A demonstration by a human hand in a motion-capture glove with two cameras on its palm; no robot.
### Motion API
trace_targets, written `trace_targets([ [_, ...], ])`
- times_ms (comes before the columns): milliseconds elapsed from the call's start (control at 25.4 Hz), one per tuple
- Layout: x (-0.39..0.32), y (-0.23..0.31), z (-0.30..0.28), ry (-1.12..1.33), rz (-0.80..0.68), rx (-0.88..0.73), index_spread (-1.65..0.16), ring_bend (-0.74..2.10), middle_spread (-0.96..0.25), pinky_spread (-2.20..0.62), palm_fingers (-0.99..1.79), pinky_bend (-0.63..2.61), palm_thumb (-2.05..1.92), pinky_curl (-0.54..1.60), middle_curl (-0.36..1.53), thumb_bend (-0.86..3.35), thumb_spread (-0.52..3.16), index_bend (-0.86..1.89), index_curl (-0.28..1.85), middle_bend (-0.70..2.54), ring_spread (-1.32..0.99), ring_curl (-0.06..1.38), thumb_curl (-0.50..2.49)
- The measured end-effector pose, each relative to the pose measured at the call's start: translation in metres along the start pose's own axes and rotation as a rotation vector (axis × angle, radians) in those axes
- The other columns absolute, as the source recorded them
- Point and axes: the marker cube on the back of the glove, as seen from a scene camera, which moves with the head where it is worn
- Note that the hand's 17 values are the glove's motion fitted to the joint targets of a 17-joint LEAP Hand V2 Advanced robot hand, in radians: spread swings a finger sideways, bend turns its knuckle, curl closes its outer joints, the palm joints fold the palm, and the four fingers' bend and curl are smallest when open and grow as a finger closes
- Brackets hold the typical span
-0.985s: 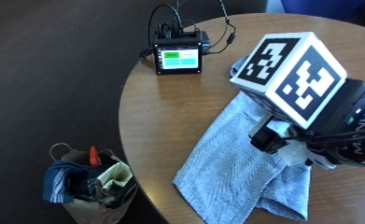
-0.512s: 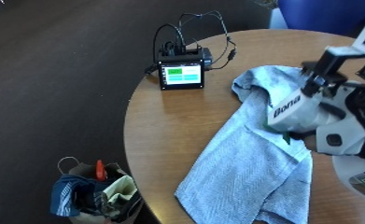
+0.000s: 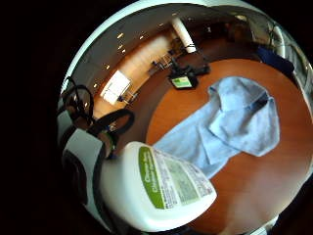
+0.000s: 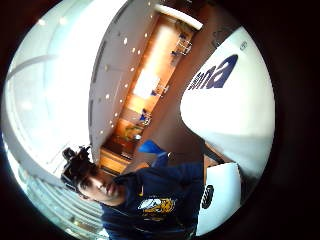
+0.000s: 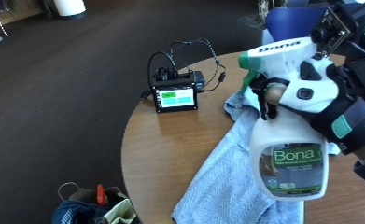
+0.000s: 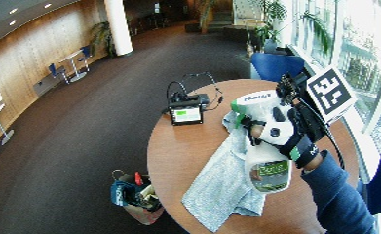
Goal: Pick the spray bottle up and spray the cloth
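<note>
Outside view shows the gloved right hand [image 5: 322, 95] wrapped around the neck of the white spray bottle [image 5: 287, 154], a fingertip curled onto the trigger under the green nozzle [image 5: 245, 59]. The bottle hangs lifted above the round wooden table [image 5: 163, 144], over the grey-blue cloth [image 5: 232, 186], which sprawls from the middle of the table toward its near edge. A small screen device [image 5: 176, 97] with cables sits at the far edge, just beyond the cloth's far end. The pick-up looks done; spraying is the step in hand. To do it well, I would tip the nozzle down at the broad middle of the cloth, away from the device, keep the bottle upright enough to draw liquid, and squeeze the trigger fully.
</note>
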Motion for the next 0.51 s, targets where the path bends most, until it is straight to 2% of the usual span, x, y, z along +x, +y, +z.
trace_targets([
  [276,0.025,-0.048,0.021,-0.182,0.014,0.083,-0.24,0.72,-0.18,-0.31,1.35,0.45,1.01,0.38,0.51,-0.03,0.44,0.16,0.45,0.69,-0.23,0.46,0.72],
  [512,0.072,-0.113,0.046,-0.207,0.199,0.177,-0.24,0.72,-0.16,-0.30,1.34,0.46,1.01,0.39,0.51,-0.03,0.44,0.15,0.45,0.69,-0.21,0.46,0.72],
])
